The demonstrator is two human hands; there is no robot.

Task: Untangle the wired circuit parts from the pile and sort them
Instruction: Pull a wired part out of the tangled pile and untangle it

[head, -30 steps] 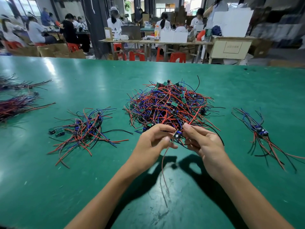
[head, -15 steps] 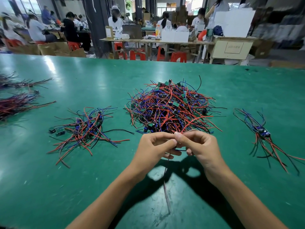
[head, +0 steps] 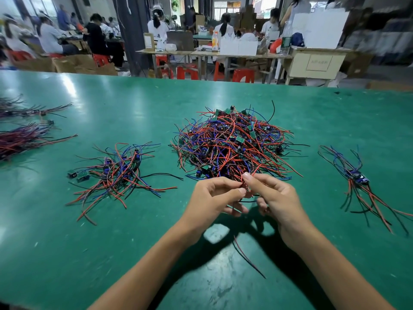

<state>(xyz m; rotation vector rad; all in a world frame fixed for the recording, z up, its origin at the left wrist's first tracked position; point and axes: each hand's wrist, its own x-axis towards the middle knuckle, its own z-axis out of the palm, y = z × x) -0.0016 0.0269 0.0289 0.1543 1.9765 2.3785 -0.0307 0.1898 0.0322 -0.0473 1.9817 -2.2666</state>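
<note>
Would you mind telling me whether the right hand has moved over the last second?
Yes: the right hand has drawn slightly back from the big pile toward the person.

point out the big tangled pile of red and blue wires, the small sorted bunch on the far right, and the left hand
big tangled wire pile [head: 232, 142], head view, pile's middle
small right bunch [head: 357, 175], head view, its blue parts
left hand [head: 214, 198], head view, back of hand

Bright overhead glare (blurred background)

Assembly workshop: green worktable [head: 111, 253], seated workers [head: 96, 34], red stools [head: 243, 75], cartons [head: 67, 63].
</note>
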